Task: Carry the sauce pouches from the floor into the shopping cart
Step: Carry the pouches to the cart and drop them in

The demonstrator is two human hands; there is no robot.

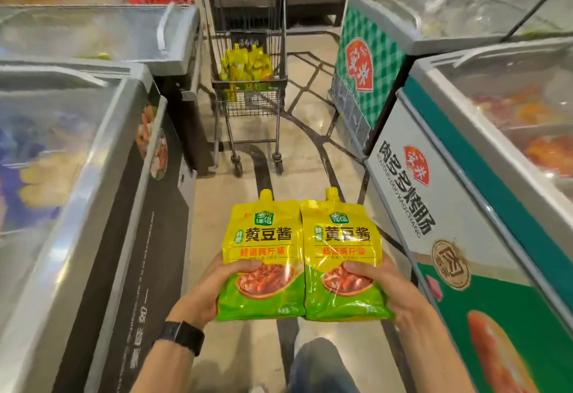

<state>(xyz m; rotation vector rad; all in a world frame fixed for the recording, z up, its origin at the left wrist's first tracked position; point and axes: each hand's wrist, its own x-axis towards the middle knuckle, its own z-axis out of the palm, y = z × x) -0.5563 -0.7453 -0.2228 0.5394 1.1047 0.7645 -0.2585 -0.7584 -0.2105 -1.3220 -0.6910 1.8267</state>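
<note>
Two yellow and green sauce pouches with spouts are held side by side in front of me. My left hand (210,287) grips the left pouch (262,237) by its lower part, thumb on the front. My right hand (387,287) grips the right pouch (341,237) the same way. A grey wire shopping cart (248,104) stands farther down the aisle, straight ahead, with several yellow pouches (245,65) heaped in its basket.
Chest freezers with glass lids line both sides: a grey one (93,175) on the left, a white and green one (465,206) on the right. The tiled floor (297,181) forms a narrow aisle between them up to the cart. My leg shows below the pouches.
</note>
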